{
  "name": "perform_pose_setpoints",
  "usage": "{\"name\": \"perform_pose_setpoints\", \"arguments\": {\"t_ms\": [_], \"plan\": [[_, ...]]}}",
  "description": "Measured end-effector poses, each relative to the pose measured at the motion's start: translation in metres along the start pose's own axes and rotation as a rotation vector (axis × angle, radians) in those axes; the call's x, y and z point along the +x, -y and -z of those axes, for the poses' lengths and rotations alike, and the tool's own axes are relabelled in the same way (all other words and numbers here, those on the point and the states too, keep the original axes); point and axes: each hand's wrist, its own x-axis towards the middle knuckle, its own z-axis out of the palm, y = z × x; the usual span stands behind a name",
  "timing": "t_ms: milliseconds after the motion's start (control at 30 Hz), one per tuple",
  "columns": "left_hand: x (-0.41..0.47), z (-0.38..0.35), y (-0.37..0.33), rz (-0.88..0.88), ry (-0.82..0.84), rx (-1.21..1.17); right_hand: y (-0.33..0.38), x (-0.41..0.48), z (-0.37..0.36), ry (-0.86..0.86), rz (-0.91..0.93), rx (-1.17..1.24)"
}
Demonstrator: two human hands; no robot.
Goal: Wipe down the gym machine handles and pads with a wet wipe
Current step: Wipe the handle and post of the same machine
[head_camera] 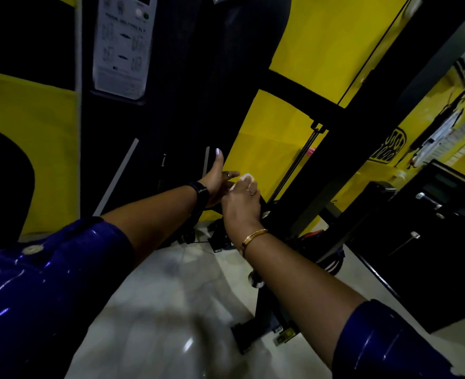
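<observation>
White wet wipe (246,177) pinched in the curled fingers of the right hand (241,199), low before the black machine frame (332,149); just beside it, left hand (217,179) open, thumb raised, fingers straight toward the wipe

The wet wipe (246,176) — white, bunched small — sits against the machine's dark handle (264,205), low and dimly lit.

Both arms reach forward, forearms bare. Right hand (242,199) has its back up and its fingers curled over the wipe (247,176). Left hand (217,184) is just left of wipe, thumb straight up, fingers extended.
</observation>
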Motion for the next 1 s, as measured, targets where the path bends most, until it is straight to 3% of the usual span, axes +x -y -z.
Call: {"name": "perform_pose_setpoints", "arguments": {"t_ms": [100,267,433,633,733,800,900,1000], "plan": [[0.002,-0.001,0.001,0.022,0.031,0.019,0.003,-0.017,-0.003,0.017,-0.095,-0.071],[-0.005,-0.01,-0.003,-0.013,0.126,0.131,0.018,-0.023,-0.001,0.197,-0.171,-0.09],[-0.008,-0.013,-0.006,0.014,0.079,0.053,-0.006,-0.021,0.028,-0.091,0.018,-0.026],[0.001,-0.008,-0.002,0.02,0.119,0.165,-0.003,-0.039,0.01,0.122,-0.047,-0.279],[0.0,-0.005,-0.001,-0.021,0.169,0.222,0.013,-0.036,0.004,0.153,-0.212,-0.216],[-0.001,-0.003,-0.002,-0.005,0.157,0.192,0.015,-0.033,0.011,0.091,-0.123,-0.131],[-0.005,-0.008,-0.005,0.015,0.106,0.178,0.0,-0.029,0.023,-0.033,0.161,-0.087],[-0.007,-0.009,-0.004,-0.002,0.116,0.205,-0.018,-0.031,0.013,-0.005,0.158,-0.148]]}}
